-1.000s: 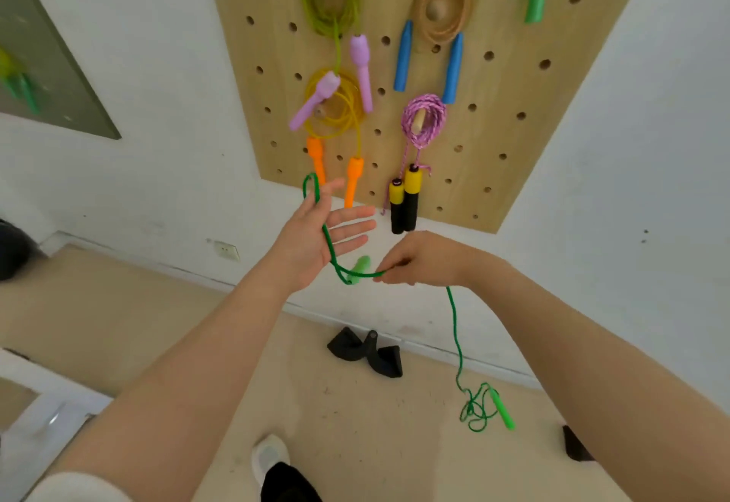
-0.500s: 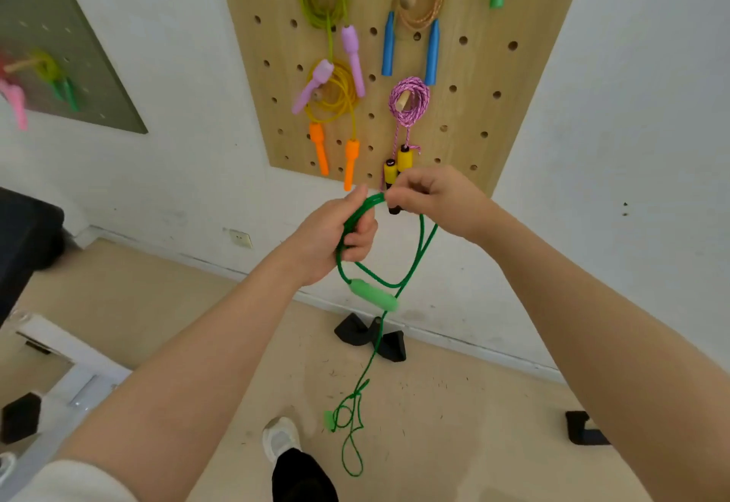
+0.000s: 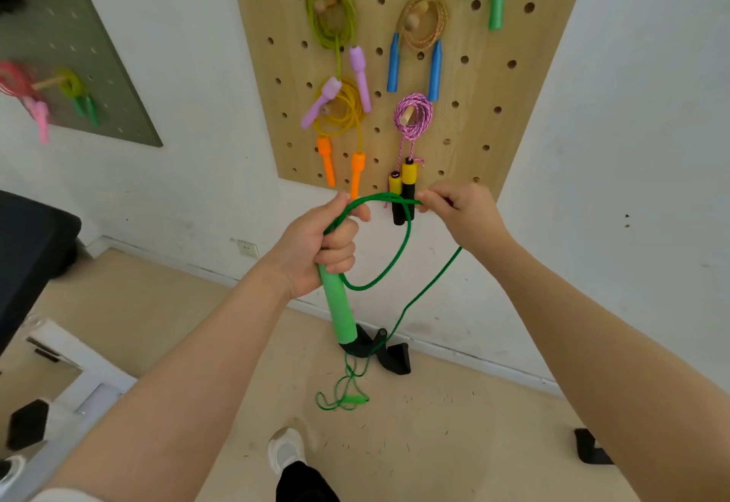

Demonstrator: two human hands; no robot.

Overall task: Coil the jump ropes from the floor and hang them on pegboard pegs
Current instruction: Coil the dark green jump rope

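Our left hand [image 3: 316,243] grips the green handle [image 3: 339,306] w/ a loop, right hand [image 3: 460,211] pinches the green rope [image 3: 399,256], & the rest hangs down to the floor [image 3: 454,422] btw them.

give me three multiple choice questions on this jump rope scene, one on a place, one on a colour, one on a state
1. Where is the green rope's free handle?
A. on the floor
B. on a peg
C. in the right hand

2. What colour are the handles under the yellow coil?
A. blue
B. orange
C. black

3. The left hand is:
A. gripping the green handle
B. flat on the pegboard
C. hanging idle

Key: 1 A, the free handle lies on the floor; 2 B, the orange handles hang there; 3 A, the left hand wraps the green handle.
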